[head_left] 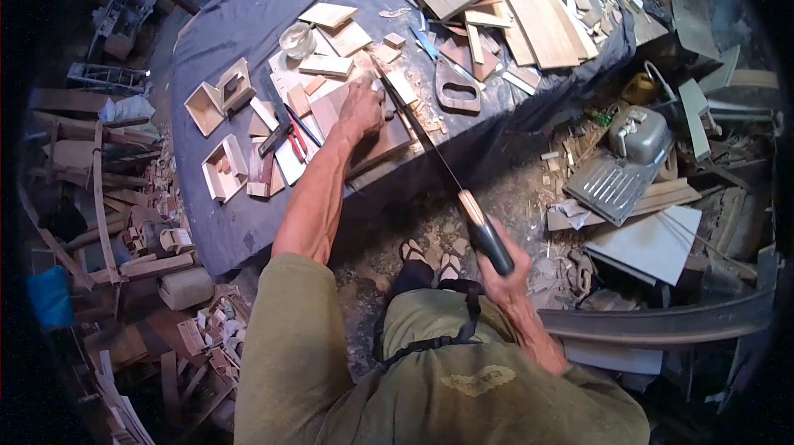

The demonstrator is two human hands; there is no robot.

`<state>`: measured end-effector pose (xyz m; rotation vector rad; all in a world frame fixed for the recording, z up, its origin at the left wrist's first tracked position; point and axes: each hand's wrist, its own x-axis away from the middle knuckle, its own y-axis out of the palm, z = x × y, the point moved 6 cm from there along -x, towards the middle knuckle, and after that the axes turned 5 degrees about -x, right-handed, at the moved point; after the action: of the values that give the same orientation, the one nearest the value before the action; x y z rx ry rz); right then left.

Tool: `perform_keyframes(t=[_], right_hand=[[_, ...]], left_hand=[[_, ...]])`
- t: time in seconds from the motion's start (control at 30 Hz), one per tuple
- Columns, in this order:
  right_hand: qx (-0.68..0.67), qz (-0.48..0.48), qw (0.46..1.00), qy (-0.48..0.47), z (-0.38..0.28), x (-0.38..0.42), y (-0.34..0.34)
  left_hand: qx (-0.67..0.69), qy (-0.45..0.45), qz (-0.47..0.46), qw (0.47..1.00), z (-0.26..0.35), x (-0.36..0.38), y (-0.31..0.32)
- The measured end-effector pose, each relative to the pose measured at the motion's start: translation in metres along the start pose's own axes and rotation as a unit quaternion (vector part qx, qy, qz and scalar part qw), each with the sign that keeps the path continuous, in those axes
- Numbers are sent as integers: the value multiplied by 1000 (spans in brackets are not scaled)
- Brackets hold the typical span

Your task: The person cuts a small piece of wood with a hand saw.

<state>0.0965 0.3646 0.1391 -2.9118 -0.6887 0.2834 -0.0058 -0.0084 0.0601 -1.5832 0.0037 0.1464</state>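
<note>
- What the fingers of the left hand (362, 107) press is partly hidden beneath them.
- The saw handle (490, 240) is partly covered by the right hand (506, 270).
- The shirt print (477, 380) is too blurred to read.

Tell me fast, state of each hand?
Left hand: on a flat brown wooden board; grip cannot be told.
Right hand: closed, holding a long metal saw by its black handle.

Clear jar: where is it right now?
In the head view, the clear jar is on the left part of the cloth-covered table, farther out than the left hand and right beside pale wood blocks.
</note>
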Motion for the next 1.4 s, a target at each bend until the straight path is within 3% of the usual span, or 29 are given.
perform_keyframes(t=[0.03,0.17,0.27,0.37,0.5,0.6,0.67,0.77,0.9,1.0,1.2,1.3,1.4], right_hand=[[-10,5,999,-31,-1,7,-5],[-5,-32,997,66,1,-23,14],[-13,-21,999,39,-2,-22,12],[-11,-18,1000,11,1,-3,2],[27,-38,994,94,-11,-28,13],[-7,-3,1000,12,6,-6,6],[-18,-3,1000,19,7,4,1],[2,-11,999,44,3,-16,13],[-1,-11,999,41,8,-15,14],[6,3,1000,-23,17,1,8],[25,-3,999,27,31,-7,10],[18,14,999,48,45,14,3],[25,21,999,37,52,36,-7]], left_hand=[[-8,0,16,1000,-3,3,0],[25,-33,-13,999,-6,4,5],[9,-8,-24,1000,-6,2,7],[-24,3,32,999,-16,1,31],[-2,-20,-3,1000,-9,3,14],[-13,-26,-27,999,-4,3,10],[-48,-14,-2,999,-10,0,24],[-7,-13,-64,998,-5,-1,13],[50,-47,-15,998,-2,8,10],[64,-51,-9,997,-8,10,5],[40,-52,-24,998,-4,7,-3],[62,-14,57,996,-6,8,-1],[85,-52,7,995,-2,9,-11]])
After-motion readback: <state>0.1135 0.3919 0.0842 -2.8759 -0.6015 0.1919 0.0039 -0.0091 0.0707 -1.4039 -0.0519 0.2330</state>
